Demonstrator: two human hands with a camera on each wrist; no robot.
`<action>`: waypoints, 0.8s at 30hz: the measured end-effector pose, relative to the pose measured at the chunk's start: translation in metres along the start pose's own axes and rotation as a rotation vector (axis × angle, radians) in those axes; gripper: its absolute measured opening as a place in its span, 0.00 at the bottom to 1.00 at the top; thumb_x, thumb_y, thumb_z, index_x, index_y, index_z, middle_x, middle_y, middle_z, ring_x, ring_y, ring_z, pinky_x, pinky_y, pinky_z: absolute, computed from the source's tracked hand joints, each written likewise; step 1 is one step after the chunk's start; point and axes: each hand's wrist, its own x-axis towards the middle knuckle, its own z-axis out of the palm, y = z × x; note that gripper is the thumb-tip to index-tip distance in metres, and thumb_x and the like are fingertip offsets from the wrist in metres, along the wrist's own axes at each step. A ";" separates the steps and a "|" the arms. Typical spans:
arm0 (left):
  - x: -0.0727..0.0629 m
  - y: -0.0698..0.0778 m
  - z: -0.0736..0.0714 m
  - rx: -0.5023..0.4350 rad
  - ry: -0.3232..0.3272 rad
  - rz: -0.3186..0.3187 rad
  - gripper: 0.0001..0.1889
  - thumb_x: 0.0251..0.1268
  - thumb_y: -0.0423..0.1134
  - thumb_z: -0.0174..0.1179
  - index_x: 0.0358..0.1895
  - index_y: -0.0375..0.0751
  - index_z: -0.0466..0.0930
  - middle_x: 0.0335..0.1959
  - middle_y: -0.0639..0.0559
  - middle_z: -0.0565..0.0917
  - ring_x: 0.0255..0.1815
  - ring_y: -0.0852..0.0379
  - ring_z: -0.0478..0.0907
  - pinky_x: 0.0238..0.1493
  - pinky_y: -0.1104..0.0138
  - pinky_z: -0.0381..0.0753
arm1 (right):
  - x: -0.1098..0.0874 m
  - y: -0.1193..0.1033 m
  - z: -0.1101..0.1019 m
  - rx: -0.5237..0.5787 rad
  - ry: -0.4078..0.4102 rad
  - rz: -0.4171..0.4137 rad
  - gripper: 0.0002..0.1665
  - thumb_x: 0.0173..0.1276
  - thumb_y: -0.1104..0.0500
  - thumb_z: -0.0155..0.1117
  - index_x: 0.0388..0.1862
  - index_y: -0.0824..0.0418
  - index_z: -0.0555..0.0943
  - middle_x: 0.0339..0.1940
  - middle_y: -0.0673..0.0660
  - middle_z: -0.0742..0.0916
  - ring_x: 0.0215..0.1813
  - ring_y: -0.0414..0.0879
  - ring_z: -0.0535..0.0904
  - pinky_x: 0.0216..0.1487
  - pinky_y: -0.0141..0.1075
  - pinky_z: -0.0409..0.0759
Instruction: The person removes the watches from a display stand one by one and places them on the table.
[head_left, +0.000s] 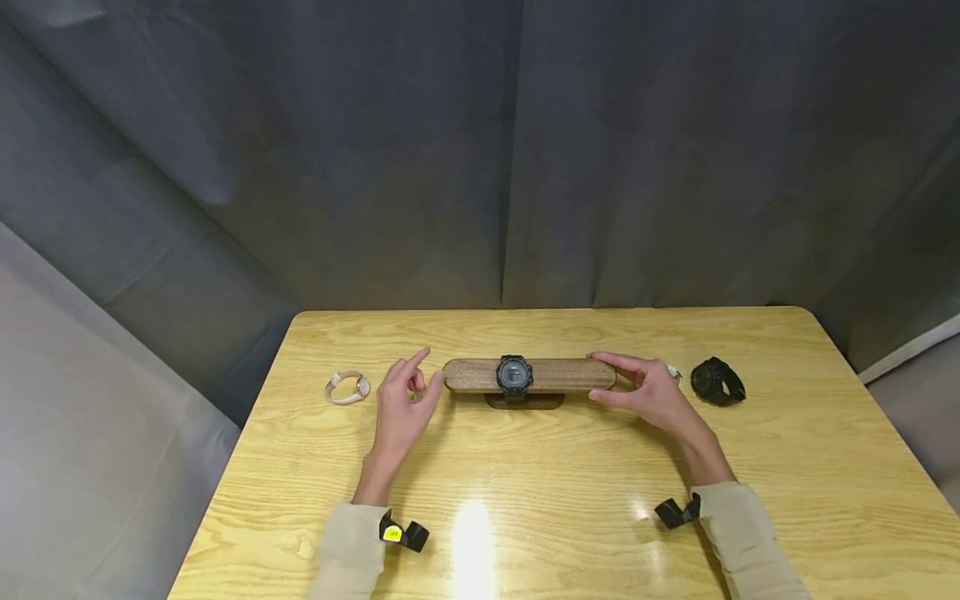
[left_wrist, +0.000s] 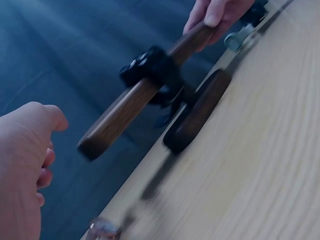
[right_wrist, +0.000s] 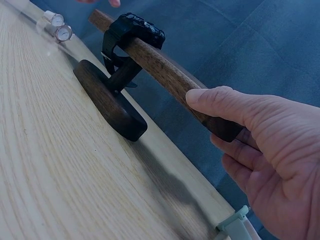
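A dark wooden watch stand (head_left: 468, 377) has a long rounded bar on a short post and an oval base (right_wrist: 107, 102). A chunky black digital watch (head_left: 513, 375) is strapped round the middle of the bar. My right hand (head_left: 651, 395) grips the bar's right end, thumb on the near side and fingers on the far side. Beside the left end is my left hand (head_left: 403, 408), fingers loosely bent and holding nothing. In the left wrist view this hand (left_wrist: 25, 165) is apart from the bar (left_wrist: 117, 117).
Left of the stand lies a pale-strapped watch (head_left: 347, 388), and another watch (right_wrist: 63, 33) is close to it, partly behind my left hand. To the right are a black watch (head_left: 717, 382) and a pale green watch (left_wrist: 239, 39). Grey curtains (head_left: 405, 167) hang behind the wooden table (head_left: 570, 500).
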 end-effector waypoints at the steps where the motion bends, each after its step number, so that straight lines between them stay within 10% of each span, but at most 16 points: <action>1: -0.001 0.004 0.003 0.006 -0.012 0.003 0.22 0.70 0.37 0.69 0.64 0.31 0.81 0.26 0.40 0.73 0.30 0.40 0.70 0.32 0.56 0.71 | 0.000 0.000 0.000 -0.002 0.000 0.001 0.37 0.64 0.57 0.81 0.71 0.55 0.80 0.71 0.60 0.81 0.78 0.58 0.69 0.64 0.24 0.76; 13: -0.002 0.038 0.042 0.233 -0.098 0.140 0.29 0.62 0.55 0.74 0.59 0.37 0.86 0.28 0.52 0.78 0.35 0.55 0.72 0.40 0.62 0.73 | 0.000 -0.002 0.000 0.005 0.004 0.001 0.36 0.64 0.57 0.81 0.71 0.55 0.80 0.71 0.59 0.82 0.78 0.57 0.69 0.65 0.24 0.75; 24: 0.001 0.050 0.065 0.397 -0.092 0.141 0.35 0.56 0.66 0.74 0.57 0.43 0.87 0.31 0.54 0.83 0.47 0.53 0.80 0.52 0.59 0.78 | 0.000 -0.004 0.001 0.011 0.005 -0.004 0.36 0.63 0.57 0.81 0.71 0.56 0.80 0.71 0.59 0.82 0.77 0.57 0.70 0.65 0.24 0.75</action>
